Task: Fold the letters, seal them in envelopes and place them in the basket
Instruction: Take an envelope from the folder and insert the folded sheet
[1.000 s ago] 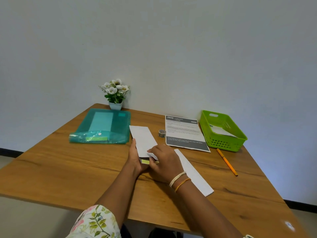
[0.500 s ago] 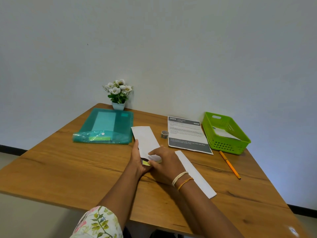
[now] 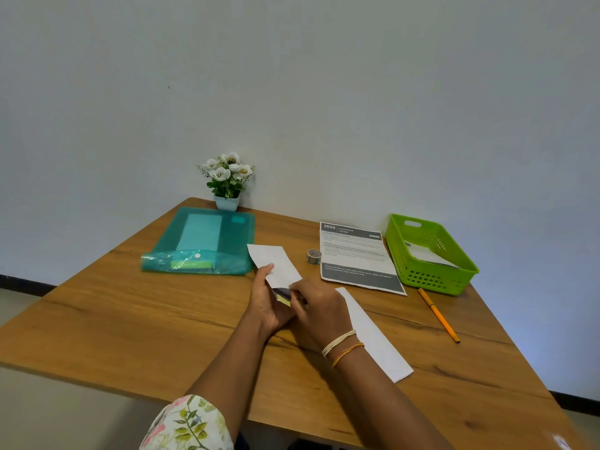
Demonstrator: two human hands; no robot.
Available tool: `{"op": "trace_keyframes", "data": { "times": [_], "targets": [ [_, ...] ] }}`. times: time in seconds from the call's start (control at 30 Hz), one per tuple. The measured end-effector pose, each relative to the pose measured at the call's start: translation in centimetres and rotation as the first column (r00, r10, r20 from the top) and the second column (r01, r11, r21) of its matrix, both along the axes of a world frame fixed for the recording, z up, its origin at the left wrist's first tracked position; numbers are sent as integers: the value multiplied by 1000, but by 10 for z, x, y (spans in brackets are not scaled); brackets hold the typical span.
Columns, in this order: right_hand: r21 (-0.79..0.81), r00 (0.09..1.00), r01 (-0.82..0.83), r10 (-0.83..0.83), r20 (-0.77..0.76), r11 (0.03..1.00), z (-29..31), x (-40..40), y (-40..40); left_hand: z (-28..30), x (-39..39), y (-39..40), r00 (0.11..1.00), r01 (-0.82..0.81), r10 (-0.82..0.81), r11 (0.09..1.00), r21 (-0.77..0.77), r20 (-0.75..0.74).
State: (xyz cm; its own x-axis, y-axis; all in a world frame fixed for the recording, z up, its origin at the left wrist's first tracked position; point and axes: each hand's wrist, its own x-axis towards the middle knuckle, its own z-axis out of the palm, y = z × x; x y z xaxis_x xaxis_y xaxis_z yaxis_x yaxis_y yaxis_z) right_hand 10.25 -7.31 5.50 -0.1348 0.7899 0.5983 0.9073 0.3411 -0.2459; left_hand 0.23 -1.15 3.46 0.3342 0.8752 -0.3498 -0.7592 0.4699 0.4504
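Head: both hands (image 3: 292,306) pinch flat white envelope (image 3: 276,264).

Single view only, no second view to share scene; head-worn wide-angle camera, above and behind hands, facing forward and down; left hand (image 3: 268,303) and right hand (image 3: 319,311) lie near, low of centre; forearms enter from bottom edge; wooden table (image 3: 136,323) spreads beyond and to both sides of hands; bare wall (image 3: 292,92) well beyond hands fills upper half.

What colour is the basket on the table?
Bright green; the basket shows clearly in the head view.
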Motion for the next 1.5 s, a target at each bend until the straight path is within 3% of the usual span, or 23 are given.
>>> {"op": "trace_keyframes", "data": {
  "times": [0.3, 0.53, 0.7, 0.9, 1.17, 1.3, 1.37, 1.43, 1.5],
  "targets": [
    [-208, 992, 113, -100, 72, 971, 10, -4, 7, 3, 3, -3, 999, 38, -38, 999, -2, -34],
    [-111, 997, 82, -81, 15, 991, 11, -12, 13, 1, -3, 0, 995, -79, 76, 996, 47, 69],
    [-42, 997, 78, -78, 14, 996, 11, -11, 11, -1, -1, 2, 996, -83, 82, 996, 28, 32],
    [60, 994, 97, -94, -47, 993, 11, -11, 21, -6, -2, 6, 992, -70, 60, 993, 91, 107],
    [-3, 993, 103, -103, -50, 995, 3, -8, 26, -12, -1, 9, 997, -66, 62, 994, 85, 48],
    [-2, 987, 68, -68, -146, 998, 8, -3, 22, -16, 0, 13, 994, -62, 50, 990, 130, 95],
    [-119, 972, 33, -60, -229, 992, 8, 2, 19, -16, 0, 15, 995, -58, 47, 989, 134, 84],
    [-224, 903, -30, -70, -425, 974, 6, 11, 11, -16, 1, 17, 997, -54, 45, 991, 126, 70],
    [-248, 814, 20, -160, -558, 968, 2, 27, 5, -18, 1, 21, 995, -15, 4, 994, 104, 104]
  ]
}}
